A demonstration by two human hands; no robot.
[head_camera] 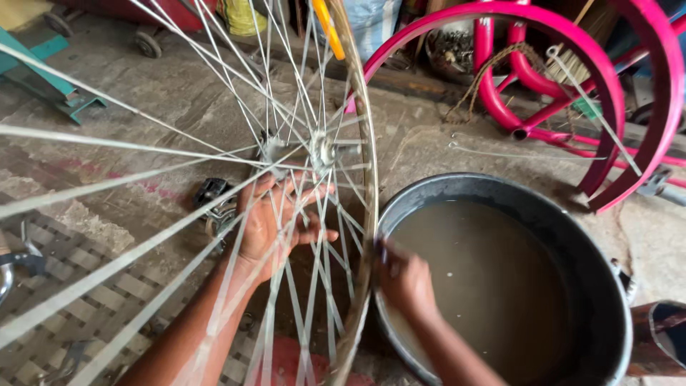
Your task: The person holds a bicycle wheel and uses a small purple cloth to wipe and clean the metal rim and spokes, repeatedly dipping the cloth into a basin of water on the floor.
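Bicycle wheel [214,164] — bare of any tyre, standing roughly upright — fills the left and centre of the frame, its hub [323,151] just above the middle and its thin metal rim [366,214] running down the centre. The left hand [275,221] sits among the spokes [107,143] just below the hub, fingers spread wide and threaded between them, not closed around anything. The right hand [406,280] is at the rim in the lower centre, fingers curled narrow against the metal, apparently pinching or steadying it; the exact grip is hidden behind the rim.

Right beside that hand, a dark round tub [607,300] of murky brown water takes up the lower right. Behind it, in the upper right, stands a pink bicycle frame [500,93] with curved pink mudguards [614,100]. A black pedal [212,193] lies on the concrete floor [171,86] left of the left hand, and a teal metal stand [50,86] shows at upper left.

As I judge it, the chief risk is the left fingers — a sudden turn of the wheel would catch them between spokes. The rim also rests near the tub's edge, so a loose right-hand hold could let the wheel tip or slide into the water and slosh it over the floor.
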